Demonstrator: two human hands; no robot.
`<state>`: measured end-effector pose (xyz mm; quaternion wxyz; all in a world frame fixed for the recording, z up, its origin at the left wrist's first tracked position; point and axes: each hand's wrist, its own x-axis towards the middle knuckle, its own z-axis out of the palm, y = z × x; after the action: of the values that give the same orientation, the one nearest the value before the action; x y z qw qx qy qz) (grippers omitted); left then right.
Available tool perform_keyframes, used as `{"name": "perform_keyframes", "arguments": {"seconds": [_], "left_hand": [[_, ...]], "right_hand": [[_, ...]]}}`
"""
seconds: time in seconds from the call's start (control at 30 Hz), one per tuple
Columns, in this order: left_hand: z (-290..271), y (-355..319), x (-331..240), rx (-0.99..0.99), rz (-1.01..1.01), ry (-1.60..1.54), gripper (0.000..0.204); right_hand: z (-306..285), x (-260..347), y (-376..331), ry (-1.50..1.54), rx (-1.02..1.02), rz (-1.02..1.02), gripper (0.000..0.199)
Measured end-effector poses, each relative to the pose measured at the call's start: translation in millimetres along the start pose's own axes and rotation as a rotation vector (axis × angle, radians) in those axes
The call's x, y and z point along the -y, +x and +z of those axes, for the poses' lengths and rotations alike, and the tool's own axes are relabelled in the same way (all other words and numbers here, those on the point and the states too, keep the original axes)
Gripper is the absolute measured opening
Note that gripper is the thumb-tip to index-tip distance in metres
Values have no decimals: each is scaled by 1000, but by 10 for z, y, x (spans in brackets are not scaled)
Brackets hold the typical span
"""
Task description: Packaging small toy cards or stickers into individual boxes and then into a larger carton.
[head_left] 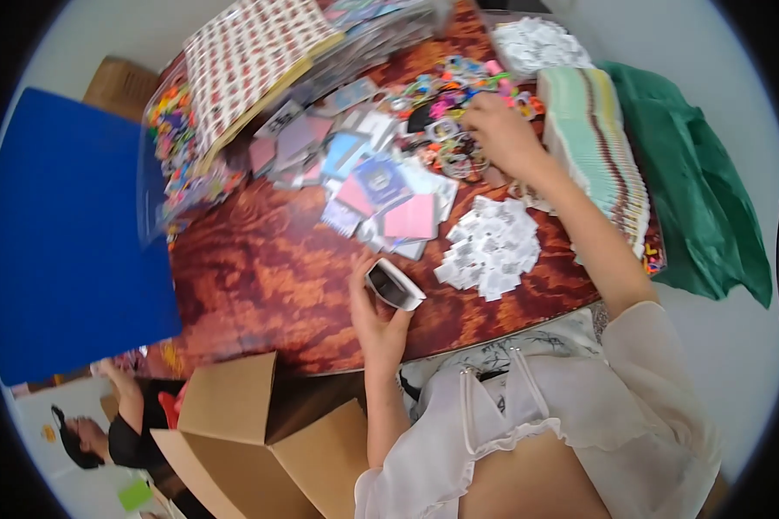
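My left hand (379, 330) holds a small white open-topped box (409, 299) near the table's front edge, thumb on one side and fingers on the other. Its opening faces up and looks dark inside. Farther off, my right hand (509, 137) reaches into a heap of small colourful trinkets (454, 160), some of them ring-shaped. Its fingers are bent down and pressed together; what they grip is too small to make out. Between the hands lie a pile of pink, blue and grey flat packets (411, 216) and a heap of small white paper slips (492, 246).
At the right stands a long row of stacked pale green cards (593, 138) beside a green bag (684, 173). A clear bin (160, 190) of bright trinkets is at the left. An open cardboard box (225, 402) stands below the table edge. Another person (125, 432) is at lower left.
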<state>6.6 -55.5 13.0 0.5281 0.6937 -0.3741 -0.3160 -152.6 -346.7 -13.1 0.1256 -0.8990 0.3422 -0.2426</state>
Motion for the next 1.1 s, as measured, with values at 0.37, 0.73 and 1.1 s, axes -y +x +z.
{"name": "perform_keyframes", "arguments": {"seconds": [0.37, 0.73, 1.1], "left_hand": [[-66, -44, 85, -34, -64, -169, 77], [-4, -55, 151, -45, -101, 5, 76], [-39, -160, 28, -58, -188, -118, 82]], "right_hand": [[-316, 124, 256, 794, 64, 142, 9], [-490, 63, 151, 1048, 170, 474, 10], [-496, -37, 89, 1319, 156, 502, 14]]}}
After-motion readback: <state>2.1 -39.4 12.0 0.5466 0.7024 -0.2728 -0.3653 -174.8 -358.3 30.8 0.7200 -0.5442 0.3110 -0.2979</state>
